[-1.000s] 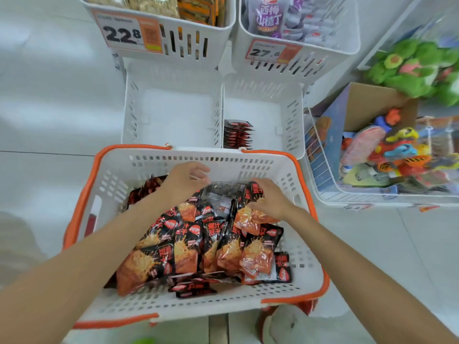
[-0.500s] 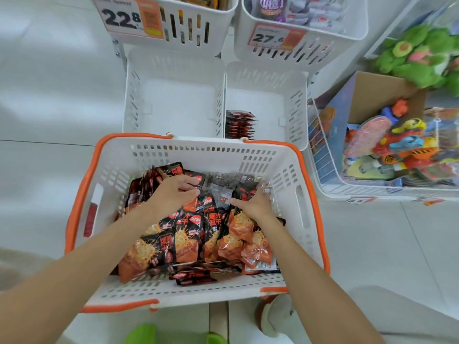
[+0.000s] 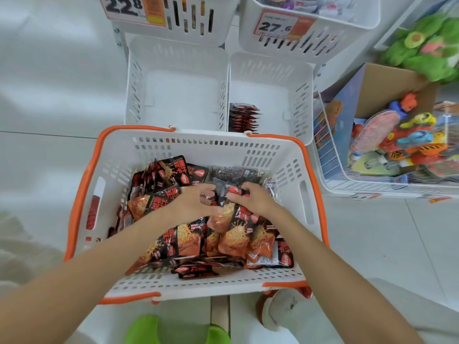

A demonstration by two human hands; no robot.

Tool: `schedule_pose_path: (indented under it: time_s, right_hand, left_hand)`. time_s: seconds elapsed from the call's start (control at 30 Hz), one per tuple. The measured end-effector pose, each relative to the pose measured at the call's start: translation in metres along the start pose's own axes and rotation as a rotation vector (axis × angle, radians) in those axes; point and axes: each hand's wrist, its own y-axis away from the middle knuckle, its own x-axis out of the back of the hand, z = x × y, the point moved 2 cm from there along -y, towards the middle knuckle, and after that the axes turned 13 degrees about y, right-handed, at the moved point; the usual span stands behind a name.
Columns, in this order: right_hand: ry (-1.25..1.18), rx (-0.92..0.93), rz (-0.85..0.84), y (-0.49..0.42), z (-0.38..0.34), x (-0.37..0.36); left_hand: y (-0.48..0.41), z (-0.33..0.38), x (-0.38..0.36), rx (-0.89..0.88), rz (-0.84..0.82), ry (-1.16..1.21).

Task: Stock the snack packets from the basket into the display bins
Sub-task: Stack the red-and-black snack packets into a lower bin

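Note:
A white basket with an orange rim (image 3: 82, 194) sits on the floor, holding several red-and-black snack packets (image 3: 183, 242). My left hand (image 3: 192, 203) and my right hand (image 3: 250, 198) are both inside it near its far middle, fingers curled on a small dark packet (image 3: 222, 194) between them. Beyond the basket stand two white display bins: the left bin (image 3: 173, 95) holds nothing, the right bin (image 3: 273, 95) has a short stack of packets (image 3: 242, 117) against its left wall.
Above are two upper bins with price tags 22.8 (image 3: 124, 6) and 27.6 (image 3: 274, 26). A wire basket of toys (image 3: 397, 140) stands at the right, green plush (image 3: 427, 45) behind it. Green slippers (image 3: 141, 328) and a shoe (image 3: 280, 311) are below the basket.
Both hands have drawn together toward the basket's middle and now pinch a dark packet between them. The view has tilted down a little.

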Motion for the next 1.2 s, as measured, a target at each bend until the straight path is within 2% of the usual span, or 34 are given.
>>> schedule_pose_path:
  time_s: [0.07,0.13,0.17,0.27,0.3,0.37,0.57,0.7,0.77,0.83,0.9,1.0,1.07,1.1,1.13,1.2]
  right_hand:
    - [-0.274,0.006,-0.099,0.008,-0.016,0.009]
    - [-0.486,-0.023,-0.218,0.016,-0.025,0.02]
    - [-0.482,-0.016,-0.261,0.018,-0.023,0.024]
    - [-0.22,0.022,-0.463,0.027,-0.005,0.027]
    - [-0.151,0.013,-0.485,0.029,0.002,0.026]
    - [-0.116,0.009,-0.401,0.028,0.012,0.022]
    - [-0.09,0.05,-0.196,0.027,0.006,0.016]
    - [-0.418,0.049,-0.043,0.025,-0.008,0.04]
    - [-0.415,0.095,0.027,0.023,-0.018,0.058]
    - [-0.372,0.149,0.048,0.023,-0.027,0.075]
    - [-0.465,0.185,0.004,0.023,-0.03,0.084]
    - [-0.571,0.195,-0.039,0.022,-0.039,0.085]
    - [-0.683,0.127,0.01,0.017,-0.035,0.079]
    - [-0.673,0.091,0.05,0.013,-0.025,0.073]
    - [-0.545,0.068,0.078,0.008,-0.011,0.066]
    - [-0.1,0.047,-0.024,0.0,0.019,0.042]
  left_hand:
    - [-0.003,-0.008,-0.019,0.02,-0.021,0.007]
    - [-0.009,-0.018,-0.029,0.024,0.061,0.043]
    - [-0.012,-0.023,-0.032,0.033,0.101,0.022]
    - [-0.023,-0.038,-0.035,0.104,0.105,-0.201]
    - [-0.024,-0.04,-0.037,0.127,0.106,-0.258]
    - [-0.025,-0.04,-0.041,0.127,0.157,-0.279]
    - [-0.025,-0.032,-0.038,0.032,0.255,-0.095]
    - [-0.009,-0.014,-0.033,-0.089,0.178,0.211]
    - [-0.008,-0.005,-0.028,-0.128,0.165,0.267]
    - [-0.01,0.008,-0.018,-0.219,0.204,0.174]
    - [-0.013,0.018,-0.008,-0.3,0.184,0.026]
    - [-0.015,0.019,-0.002,-0.256,0.06,-0.083]
    - [-0.013,0.013,0.004,-0.251,0.081,-0.124]
    - [-0.011,0.011,0.009,-0.244,0.116,-0.095]
    - [-0.009,0.007,0.013,-0.219,0.147,-0.018]
    - [-0.003,0.001,0.023,-0.174,0.215,0.152]
